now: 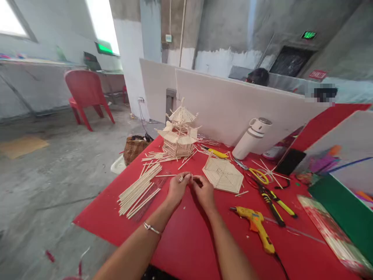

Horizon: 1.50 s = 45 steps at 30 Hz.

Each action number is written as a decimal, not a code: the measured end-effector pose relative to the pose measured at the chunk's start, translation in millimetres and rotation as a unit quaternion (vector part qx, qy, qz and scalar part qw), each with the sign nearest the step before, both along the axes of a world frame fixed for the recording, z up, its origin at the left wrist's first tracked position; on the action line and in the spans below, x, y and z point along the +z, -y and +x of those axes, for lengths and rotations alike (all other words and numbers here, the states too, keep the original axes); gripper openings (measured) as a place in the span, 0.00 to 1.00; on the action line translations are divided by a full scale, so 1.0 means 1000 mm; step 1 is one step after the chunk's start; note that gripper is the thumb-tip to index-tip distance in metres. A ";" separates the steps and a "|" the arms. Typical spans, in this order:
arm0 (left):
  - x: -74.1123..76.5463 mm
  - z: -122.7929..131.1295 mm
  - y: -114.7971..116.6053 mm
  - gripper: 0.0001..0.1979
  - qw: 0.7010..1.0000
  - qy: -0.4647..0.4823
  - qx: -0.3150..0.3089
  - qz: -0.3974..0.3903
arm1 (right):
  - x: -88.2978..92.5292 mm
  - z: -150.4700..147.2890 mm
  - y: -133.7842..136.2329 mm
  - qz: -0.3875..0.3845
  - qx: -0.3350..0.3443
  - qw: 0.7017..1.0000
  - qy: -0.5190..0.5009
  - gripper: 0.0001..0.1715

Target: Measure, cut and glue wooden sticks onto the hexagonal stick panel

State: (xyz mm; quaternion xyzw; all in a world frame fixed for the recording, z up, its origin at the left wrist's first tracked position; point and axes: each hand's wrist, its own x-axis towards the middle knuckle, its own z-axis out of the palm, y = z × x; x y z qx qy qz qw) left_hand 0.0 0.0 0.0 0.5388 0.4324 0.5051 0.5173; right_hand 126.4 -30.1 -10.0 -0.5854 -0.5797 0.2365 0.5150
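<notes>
My left hand (pixel 177 189), with a ring on a finger and a bracelet at the wrist, meets my right hand (pixel 205 193) over the red table. Both are closed, fingertips pinched together; whatever they pinch is too small or hidden to name. A thin wooden stick (pixel 166 175) lies just left of my left fingers. Further left is a pile of wooden sticks (pixel 138 186). A hexagonal panel of sticks (pixel 223 174) lies flat to the right of my right hand. Beyond the hands stands a tiered pagoda model (pixel 178 136) built from sticks.
On the right are a yellow glue gun (pixel 254 221), pliers (pixel 274 202), yellow-handled scissors (pixel 259 174), a utility knife (pixel 217 153) and a white bottle (pixel 251 139). A bagged bundle of sticks (pixel 326 229) lies far right. White boards (pixel 215 101) stand behind; a person's head shows beyond.
</notes>
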 end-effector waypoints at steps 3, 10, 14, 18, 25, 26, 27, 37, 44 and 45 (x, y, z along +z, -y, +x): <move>0.003 0.000 0.003 0.16 1.000 -0.008 0.003 0.008 | 0.002 -0.011 0.002 0.002 0.030 0.999 -0.031 0.15; 0.013 0.000 0.010 0.13 0.997 -0.045 -0.029 0.047 | 0.013 -0.015 0.007 0.000 0.047 0.997 -0.056 0.11; 0.012 0.001 0.010 0.15 0.998 -0.053 -0.002 0.033 | 0.018 -0.015 0.010 -0.016 0.075 0.996 -0.045 0.13; 0.012 0.001 0.010 0.18 0.998 -0.051 0.030 0.009 | 0.014 -0.015 0.011 -0.017 0.065 0.997 -0.027 0.13; 0.016 0.001 0.012 0.15 0.997 -0.070 0.038 0.013 | 0.011 -0.014 0.015 0.027 -0.075 0.996 -0.034 0.10; 0.015 0.001 0.012 0.16 0.996 -0.074 0.041 0.013 | 0.012 -0.014 0.015 0.035 -0.078 0.996 -0.029 0.10; 0.014 0.001 0.012 0.16 0.996 -0.079 0.044 0.013 | 0.013 -0.014 0.015 0.044 -0.082 0.995 -0.022 0.10; 0.008 0.006 0.013 0.06 0.989 -0.134 0.066 0.012 | 0.004 -0.010 0.009 -0.036 -0.037 0.997 0.058 0.15; 0.007 0.006 0.015 0.09 0.989 -0.136 0.046 0.026 | 0.005 -0.009 0.010 -0.047 -0.027 0.998 0.044 0.16; 0.007 0.006 0.016 0.09 0.989 -0.136 0.039 0.031 | 0.004 -0.009 0.009 -0.046 -0.026 0.998 0.039 0.17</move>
